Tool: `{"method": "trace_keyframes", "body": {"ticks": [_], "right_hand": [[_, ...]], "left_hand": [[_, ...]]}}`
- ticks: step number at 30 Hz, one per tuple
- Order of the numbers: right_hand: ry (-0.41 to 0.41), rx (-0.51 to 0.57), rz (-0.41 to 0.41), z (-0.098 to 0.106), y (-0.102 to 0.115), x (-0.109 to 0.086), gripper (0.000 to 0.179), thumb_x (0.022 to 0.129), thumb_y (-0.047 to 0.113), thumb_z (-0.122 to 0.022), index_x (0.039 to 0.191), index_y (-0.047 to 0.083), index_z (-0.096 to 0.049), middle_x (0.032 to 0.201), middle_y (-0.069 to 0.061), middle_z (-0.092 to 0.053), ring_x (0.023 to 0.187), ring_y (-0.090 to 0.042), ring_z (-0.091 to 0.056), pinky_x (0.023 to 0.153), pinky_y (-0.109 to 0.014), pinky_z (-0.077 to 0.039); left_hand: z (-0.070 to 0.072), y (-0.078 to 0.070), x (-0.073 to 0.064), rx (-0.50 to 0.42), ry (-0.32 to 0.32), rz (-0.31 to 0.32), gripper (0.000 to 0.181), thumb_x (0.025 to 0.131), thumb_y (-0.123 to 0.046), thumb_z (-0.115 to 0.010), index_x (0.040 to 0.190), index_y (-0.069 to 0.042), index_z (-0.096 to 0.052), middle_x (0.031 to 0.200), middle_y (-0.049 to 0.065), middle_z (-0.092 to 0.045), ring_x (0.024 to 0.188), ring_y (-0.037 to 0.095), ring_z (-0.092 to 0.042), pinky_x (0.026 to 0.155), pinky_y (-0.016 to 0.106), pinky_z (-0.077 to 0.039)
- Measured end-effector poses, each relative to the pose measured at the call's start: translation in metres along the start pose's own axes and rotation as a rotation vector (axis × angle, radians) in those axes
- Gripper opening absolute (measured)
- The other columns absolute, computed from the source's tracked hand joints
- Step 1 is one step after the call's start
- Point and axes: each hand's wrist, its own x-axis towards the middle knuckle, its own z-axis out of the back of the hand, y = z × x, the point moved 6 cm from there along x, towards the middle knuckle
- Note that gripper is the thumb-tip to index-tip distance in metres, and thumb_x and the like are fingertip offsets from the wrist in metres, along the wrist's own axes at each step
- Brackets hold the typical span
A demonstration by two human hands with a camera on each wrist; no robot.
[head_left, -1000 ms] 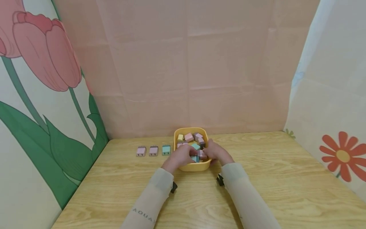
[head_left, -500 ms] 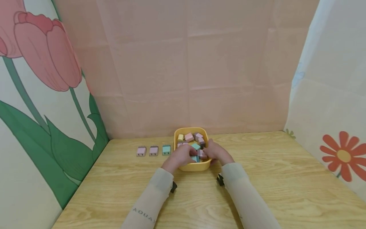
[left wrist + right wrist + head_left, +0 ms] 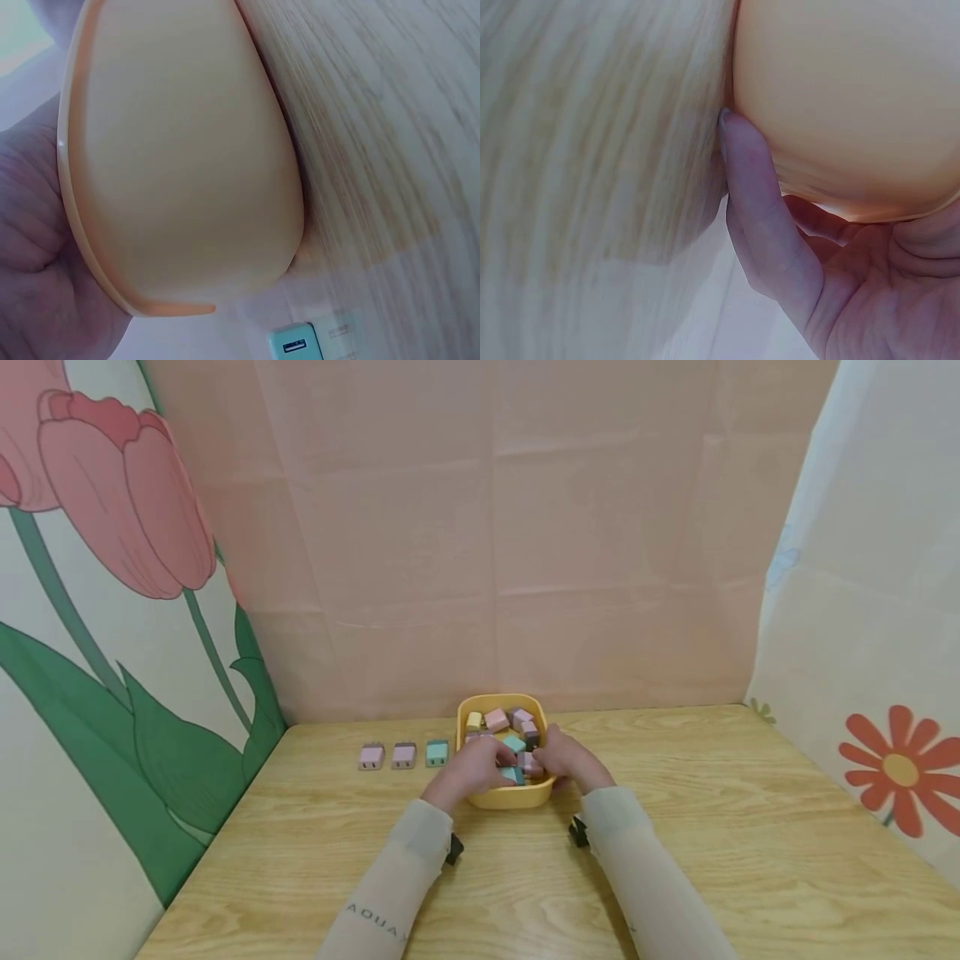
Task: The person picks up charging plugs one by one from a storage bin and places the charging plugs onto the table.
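In the head view a yellow plastic basket (image 3: 513,797) holds several USB wall chargers. My left hand (image 3: 472,770) reaches over its near left rim. The left thumb and fingers hold a teal charger (image 3: 510,774) low inside; their tips are partly hidden. Beside it lies a pink charger (image 3: 531,765). With my right hand (image 3: 573,762) I grip the right wall, some digits inside the rim. The right wrist view shows fingers (image 3: 761,202) pressing the basket's outer side. In the left wrist view the palm (image 3: 37,232) lies against the rim, with the fingers hidden.
Left of the basket stand a lilac charger (image 3: 371,756), another lilac charger (image 3: 403,756) and a teal charger (image 3: 437,753) in a row on the wooden table (image 3: 517,877). A pink backdrop (image 3: 495,568) rises behind the table.
The teal charger at my left fingertips has turned slightly in the basket. Both hands and the basket stay almost in place.
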Motion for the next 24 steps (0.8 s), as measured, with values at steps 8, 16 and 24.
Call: {"method": "trace_keyframes", "body": {"ticks": [8,16,24], "right_hand": [[0.006,0.001,0.002,0.0,-0.001,0.001,0.063,0.105,0.012,-0.052,0.156,-0.012,-0.024,0.133,-0.031,-0.054,0.083,-0.027,-0.07,0.065,-0.041,-0.066],[0.006,-0.007,0.014,0.0,0.0,-0.001,0.065,0.105,0.011,-0.052,0.157,-0.014,-0.023,0.139,-0.035,-0.053,0.082,-0.029,-0.072,0.066,-0.043,-0.067],[-0.003,-0.004,0.028,0.0,0.0,-0.001,0.065,0.106,0.011,-0.051,0.158,-0.014,-0.021,0.144,-0.039,-0.05,0.082,-0.03,-0.072,0.064,-0.043,-0.067]], "left_hand": [[0.003,0.002,0.002,0.018,-0.058,-0.018,0.039,0.089,-0.026,-0.092,0.125,-0.013,-0.083,0.126,0.003,-0.081,0.113,0.017,-0.072,0.104,0.038,-0.061],[0.009,0.0,0.001,0.022,-0.134,-0.002,0.047,0.084,-0.024,-0.09,0.128,-0.012,-0.081,0.133,0.004,-0.079,0.114,0.018,-0.07,0.1,0.037,-0.062],[0.028,-0.007,-0.008,-0.073,-0.263,0.095,0.054,0.084,-0.024,-0.094,0.133,-0.011,-0.078,0.129,0.004,-0.077,0.107,0.016,-0.068,0.097,0.037,-0.062]]}}
